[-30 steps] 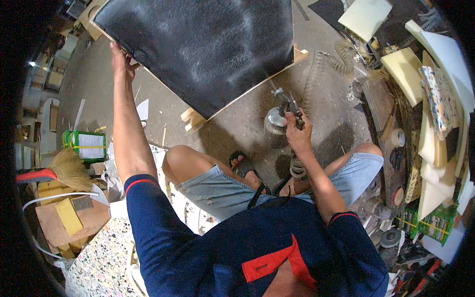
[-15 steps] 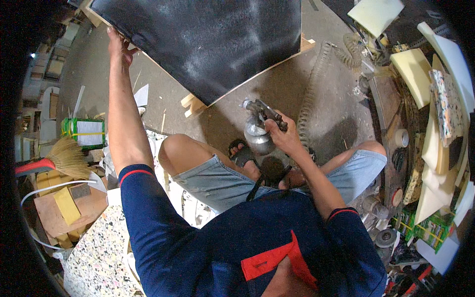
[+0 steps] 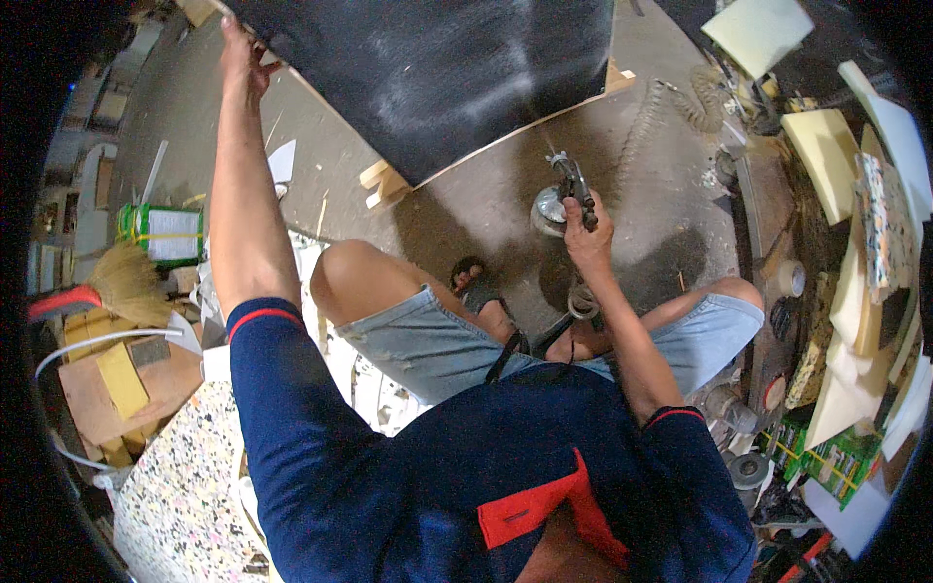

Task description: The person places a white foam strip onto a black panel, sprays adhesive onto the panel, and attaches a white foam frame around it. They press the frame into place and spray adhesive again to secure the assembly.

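Note:
My right hand (image 3: 591,236) is wrapped round the handle of a spray gun (image 3: 573,187), with a round silver cup (image 3: 548,211) on it. Its nozzle points away from me at a large black-covered panel (image 3: 428,83), and a faint streak of spray seems to leave it. Whitish, wet-looking patches mark the black covering. My left hand (image 3: 243,60) grips the panel's left edge with the arm stretched out; some of its fingers are hidden behind the edge. Pale wooden strips (image 3: 386,184) stick out under the panel's near corner.
A coiled clear hose (image 3: 637,126) runs along the floor on the right. Stacked foam pieces (image 3: 824,160) and a tape roll (image 3: 789,276) line the right side. On the left lie a broom (image 3: 126,282), a green-wrapped pack (image 3: 165,233) and a speckled foam sheet (image 3: 180,476).
My right hand has carried the spray gun forward and to the right, closer to the panel, and turned its nozzle toward it. My left hand still holds the edge, slightly farther up.

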Tool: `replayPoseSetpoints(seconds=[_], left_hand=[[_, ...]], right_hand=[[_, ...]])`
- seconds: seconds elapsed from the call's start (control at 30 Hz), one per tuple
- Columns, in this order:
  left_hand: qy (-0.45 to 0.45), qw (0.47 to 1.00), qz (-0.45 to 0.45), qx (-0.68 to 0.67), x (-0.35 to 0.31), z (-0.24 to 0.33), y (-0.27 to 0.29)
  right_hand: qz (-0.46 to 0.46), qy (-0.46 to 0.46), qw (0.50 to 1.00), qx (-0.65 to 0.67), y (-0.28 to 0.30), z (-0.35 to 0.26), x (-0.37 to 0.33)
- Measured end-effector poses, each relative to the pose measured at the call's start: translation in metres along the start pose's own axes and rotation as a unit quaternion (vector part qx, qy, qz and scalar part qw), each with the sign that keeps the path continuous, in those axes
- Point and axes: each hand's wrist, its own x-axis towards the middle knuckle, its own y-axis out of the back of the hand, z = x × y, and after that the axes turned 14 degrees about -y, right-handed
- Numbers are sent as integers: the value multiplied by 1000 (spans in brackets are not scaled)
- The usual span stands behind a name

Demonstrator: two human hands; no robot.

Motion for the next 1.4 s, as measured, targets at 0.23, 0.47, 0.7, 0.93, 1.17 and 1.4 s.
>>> replayPoseSetpoints(seconds=[0.23, 0.47, 0.7, 0.93, 1.17, 1.4], left_hand=[[-8, 1000, 2, 1, 10, -9, 7], [4, 1000, -4, -12, 17, -14, 12], [10, 998, 2, -57, 7, -6, 13], [-2, 999, 44, 5, -3, 1, -1], [6, 1000, 17, 15, 3, -5, 5], [9, 1000, 25, -8, -2, -4, 5]], right_hand=[[-134, -36, 990, -29, -38, 7, -28], [-211, -66, 975, 11, -71, 10, -47], [-275, -69, 959, -1, -65, -7, -35], [-111, -21, 992, 54, -40, -6, -15], [46, -17, 998, 45, 12, -10, 27], [197, -28, 980, 27, 37, -18, 64]])
